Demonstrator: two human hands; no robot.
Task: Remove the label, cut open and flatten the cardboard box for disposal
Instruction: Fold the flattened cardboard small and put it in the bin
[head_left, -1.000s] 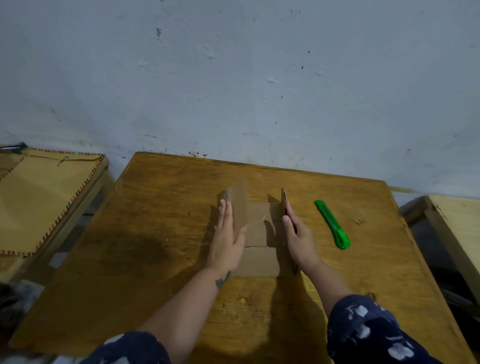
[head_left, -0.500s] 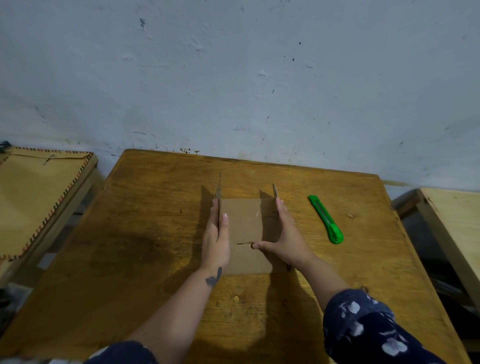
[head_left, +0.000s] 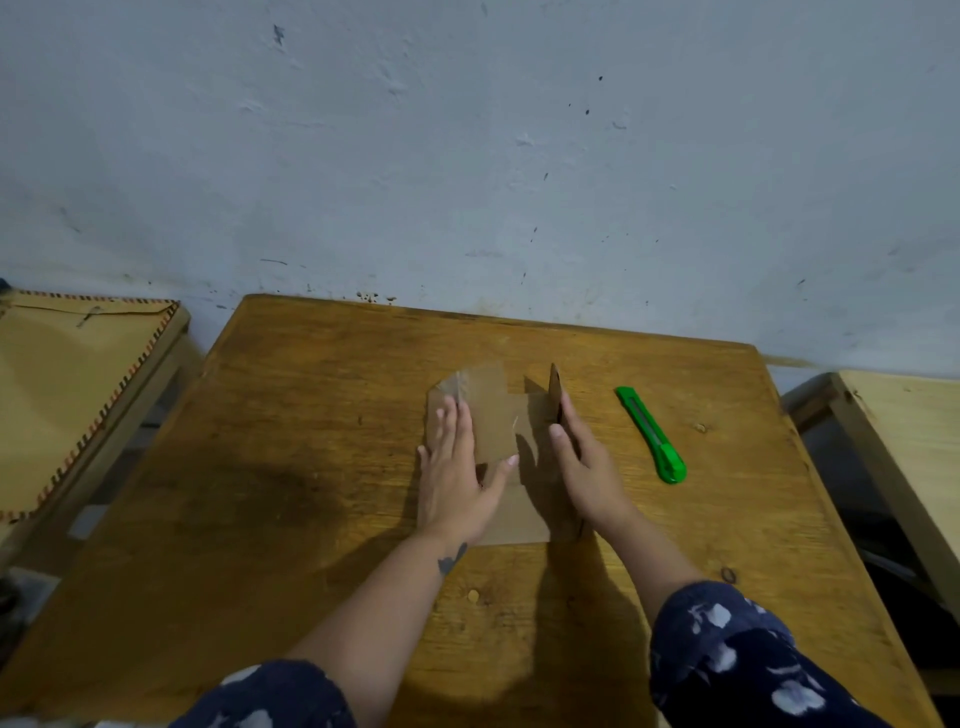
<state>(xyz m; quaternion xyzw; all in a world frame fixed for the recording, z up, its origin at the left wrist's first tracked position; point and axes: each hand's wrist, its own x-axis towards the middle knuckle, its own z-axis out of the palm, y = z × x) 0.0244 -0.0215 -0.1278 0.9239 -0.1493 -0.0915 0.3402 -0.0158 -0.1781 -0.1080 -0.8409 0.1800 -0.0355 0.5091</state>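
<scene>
Cardboard box (head_left: 506, 441) at frame centre, cut open, being flattened.
Left hand (head_left: 454, 475) presses one panel flat, fingers straight; right hand (head_left: 584, 467), also straight-fingered, steadies the upright flap, probably next to push down.

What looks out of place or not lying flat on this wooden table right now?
The brown cardboard box is only half flattened: its right side panel stands upright against the right hand, while the left hand presses the other side down.
</scene>
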